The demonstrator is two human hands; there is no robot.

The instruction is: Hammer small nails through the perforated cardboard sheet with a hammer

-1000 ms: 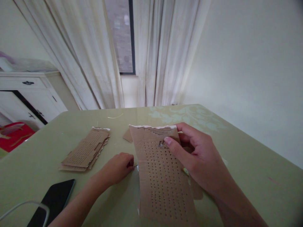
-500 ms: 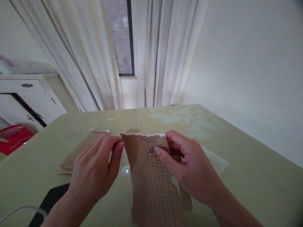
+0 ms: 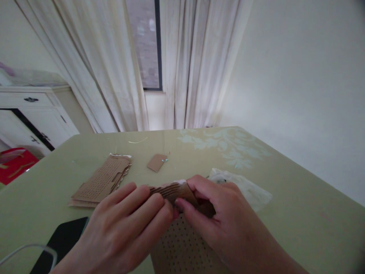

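perforated cardboard (image 3: 182, 243) lies between left hand (image 3: 122, 224) and right hand (image 3: 221, 215), gripped by both

From where I stand, this looks like a room in someone's home. Long pale curtains (image 3: 94, 76) hang in soft folds on either side of a narrow, dark-framed window (image 3: 146, 49). In the corner to my left stands a white cupboard (image 3: 72, 118) with a drawer, doors and dark ornamental handles (image 3: 30, 99), the kind people keep in a living or dining room; a red bag (image 3: 18, 163) sits low in front of it. The wall (image 3: 302, 83) is plain and pale. Even the greenish surface (image 3: 288, 190) feels domestic, glossy, with a leafy scroll pattern (image 3: 228, 144) toward its far edge.
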